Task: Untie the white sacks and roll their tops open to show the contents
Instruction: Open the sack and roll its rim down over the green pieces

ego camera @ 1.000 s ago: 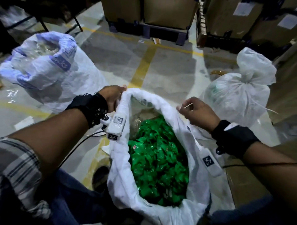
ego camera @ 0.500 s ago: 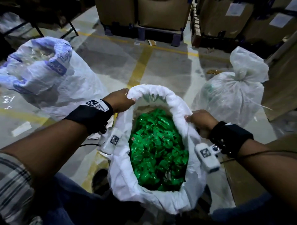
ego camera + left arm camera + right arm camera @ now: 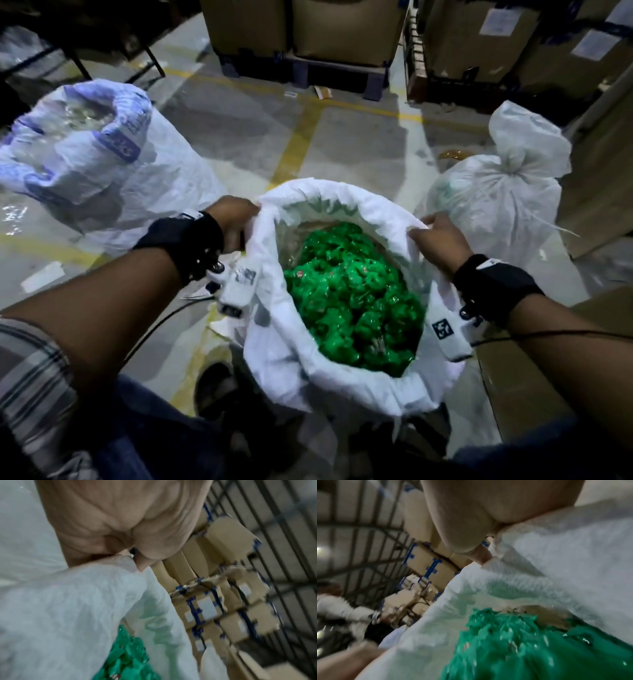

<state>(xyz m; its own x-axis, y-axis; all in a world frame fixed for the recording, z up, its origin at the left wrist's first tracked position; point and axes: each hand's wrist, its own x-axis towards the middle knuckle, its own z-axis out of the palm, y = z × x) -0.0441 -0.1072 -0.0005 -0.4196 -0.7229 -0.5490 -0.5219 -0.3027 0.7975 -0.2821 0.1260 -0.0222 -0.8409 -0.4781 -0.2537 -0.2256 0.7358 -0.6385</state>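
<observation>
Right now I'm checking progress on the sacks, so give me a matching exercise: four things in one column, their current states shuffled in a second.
Things:
1. middle sack
2. right sack
3. far-left sack
4. green packets

States:
A. still knotted shut at the neck
B. top open, blue print on its rolled rim
C. rim gripped by the left hand and the right hand
D. lying exposed inside an open sack

Pairs: 1-C, 2-A, 3-B, 4-D

The right hand (image 3: 471,520) gripped the sack (image 3: 547,563) rim, green wrappers (image 3: 530,649) lay inside the sack, and boxes (image 3: 426,563) stood beyond it.
</observation>
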